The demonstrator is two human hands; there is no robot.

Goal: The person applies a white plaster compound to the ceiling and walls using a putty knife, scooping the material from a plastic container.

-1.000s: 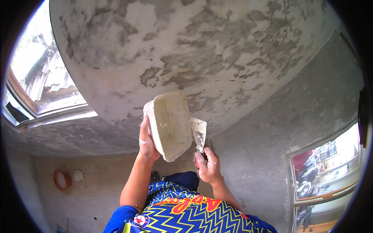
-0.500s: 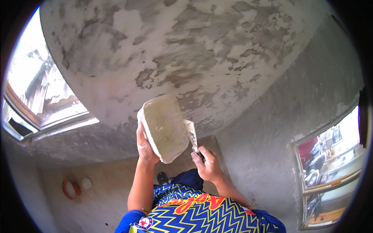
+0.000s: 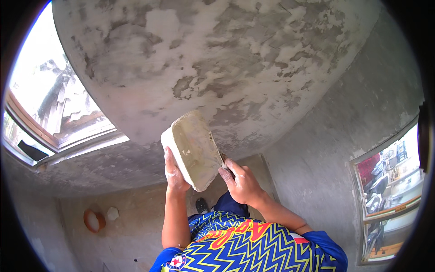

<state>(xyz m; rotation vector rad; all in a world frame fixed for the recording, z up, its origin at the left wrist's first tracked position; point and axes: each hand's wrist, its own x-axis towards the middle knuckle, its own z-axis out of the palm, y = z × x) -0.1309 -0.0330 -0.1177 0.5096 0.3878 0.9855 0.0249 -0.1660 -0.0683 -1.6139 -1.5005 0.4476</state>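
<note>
My left hand (image 3: 176,176) grips a white rectangular tub (image 3: 170,152) by its left side, fingers under it and thumb up along the wall. Pale putty (image 3: 199,152) coats the inside of the tub, which is tilted with its opening facing me. At the tub's right rim, my right hand (image 3: 244,185) is closed around the dark handle of a putty knife (image 3: 229,170). Little of the blade shows; it lies edge-on or behind the rim there. Whitish smears mark the fingers of both hands.
A wall (image 3: 253,54) with patchy pale and grey plaster rises in front. Windows stand at the left (image 3: 59,140) and the right (image 3: 362,190). An orange ring-shaped thing (image 3: 102,221) and a small whitish piece (image 3: 113,213) lie on the floor at lower left.
My right hand has moved up against the tub's right rim, and the knife's blade, plainly seen before, is now mostly hidden. The view has shifted slightly; my left hand still holds the tub.
</note>
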